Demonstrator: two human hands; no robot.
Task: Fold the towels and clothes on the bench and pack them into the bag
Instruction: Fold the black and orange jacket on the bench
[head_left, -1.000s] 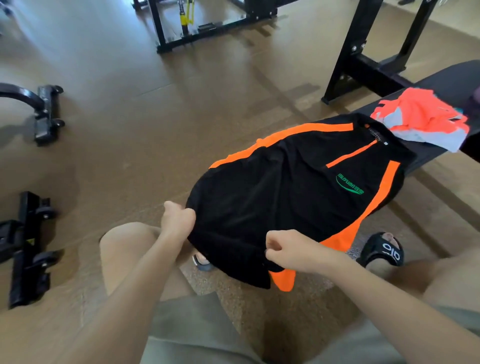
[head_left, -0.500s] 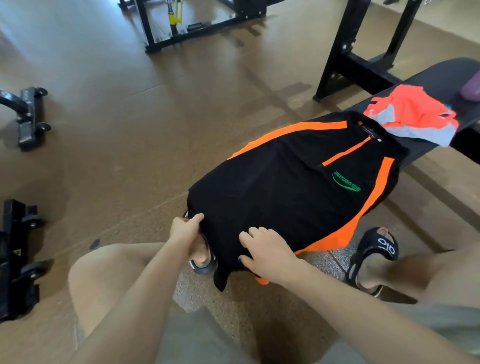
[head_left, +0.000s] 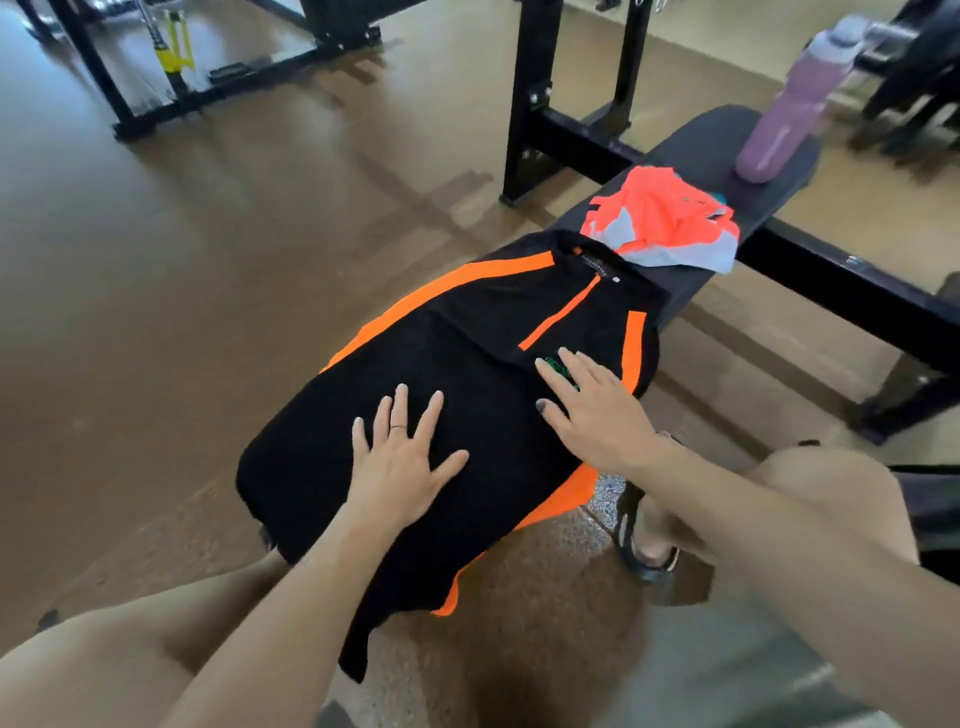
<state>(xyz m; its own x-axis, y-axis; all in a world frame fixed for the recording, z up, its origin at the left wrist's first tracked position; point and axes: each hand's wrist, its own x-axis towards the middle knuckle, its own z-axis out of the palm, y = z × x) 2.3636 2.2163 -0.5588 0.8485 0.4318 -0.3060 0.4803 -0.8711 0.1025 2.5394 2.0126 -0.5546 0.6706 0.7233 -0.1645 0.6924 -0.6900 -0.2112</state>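
A black shirt with orange stripes (head_left: 467, 332) lies spread face up along the black bench (head_left: 691, 150), its hem hanging over the near end. My left hand (head_left: 402, 457) presses flat on its lower half, fingers spread. My right hand (head_left: 592, 405) lies flat on the chest, over the green logo. Beyond the collar sits a crumpled neon orange and grey garment (head_left: 660, 223). No bag is in view.
A purple water bottle (head_left: 789, 109) stands on the far end of the bench. Black rack posts (head_left: 535, 98) rise just behind the bench, and more black frames (head_left: 104, 78) stand at the back left. My knees and sandalled foot (head_left: 644, 540) flank the bench's near end.
Both hands let go of the shirt's hem, opened, and moved up onto the shirt, now pressing it flat. The shirt lies smoother on the bench.
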